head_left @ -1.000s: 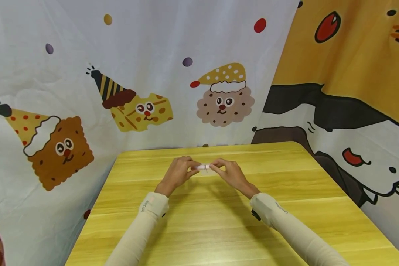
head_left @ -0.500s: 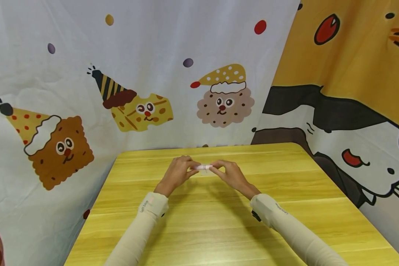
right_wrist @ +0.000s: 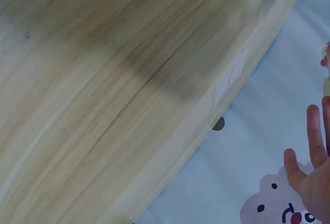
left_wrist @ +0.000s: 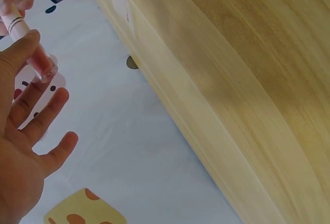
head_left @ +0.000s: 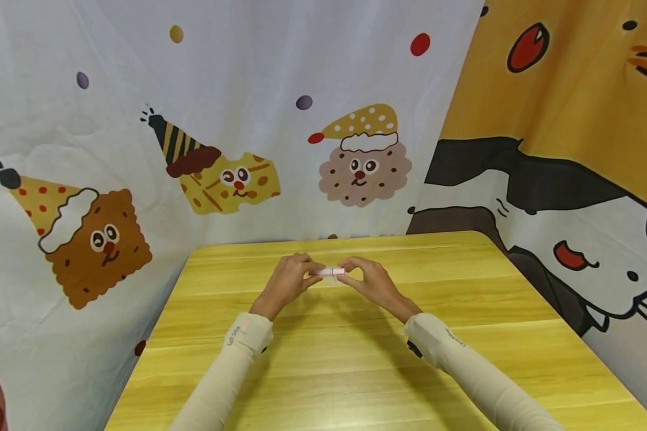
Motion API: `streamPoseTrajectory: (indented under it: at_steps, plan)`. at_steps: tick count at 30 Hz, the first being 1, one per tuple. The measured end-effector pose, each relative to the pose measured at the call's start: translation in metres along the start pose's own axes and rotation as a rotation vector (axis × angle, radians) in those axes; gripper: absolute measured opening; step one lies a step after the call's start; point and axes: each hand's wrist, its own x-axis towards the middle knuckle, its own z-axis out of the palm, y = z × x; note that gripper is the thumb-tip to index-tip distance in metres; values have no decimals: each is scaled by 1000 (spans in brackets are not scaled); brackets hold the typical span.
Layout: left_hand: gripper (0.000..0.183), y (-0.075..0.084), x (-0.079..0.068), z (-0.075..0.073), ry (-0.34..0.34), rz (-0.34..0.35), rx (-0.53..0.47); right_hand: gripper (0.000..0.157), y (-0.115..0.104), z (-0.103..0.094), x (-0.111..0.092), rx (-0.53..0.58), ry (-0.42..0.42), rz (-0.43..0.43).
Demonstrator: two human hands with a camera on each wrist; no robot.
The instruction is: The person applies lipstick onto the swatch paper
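Note:
A slim pink lip gloss tube (head_left: 329,272) is held level above the far middle of the table. It has dark rings round a pale cap, and its other end is clear with reddish contents in the left wrist view. My left hand (head_left: 290,278) pinches the clear end between thumb and index finger; the other fingers (left_wrist: 49,110) spread away. At the cap end, my right hand (head_left: 376,281) has curved thumb and index fingertips on either side, with the cap's tip showing between them. The right wrist view shows only part of my right hand (right_wrist: 312,177).
The yellow wood-grain table (head_left: 334,359) spans the lower view. A pale strip (left_wrist: 121,2) lies near its far edge. Close behind the table hangs a white curtain (head_left: 259,72) with cartoon prints, and a yellow cartoon cloth (head_left: 582,108) hangs on the right.
My right thumb and index finger have spread slightly, and the cap's tip shows more between them. My left hand and the tube have hardly moved.

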Motion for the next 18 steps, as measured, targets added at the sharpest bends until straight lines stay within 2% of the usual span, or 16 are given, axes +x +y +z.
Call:
streamPoseTrajectory:
  at_steps: [8,15,18]
  plan:
    - [25,2,-1,-1,27,18,-15,11,-1,1,0,-34,-3,42]
    - [26,2,0,-2,7,13,2,24,-4,-1,-1,-43,-6,81]
    - [26,2,0,-2,9,13,5,26,-4,-1,-1,-36,14,65]
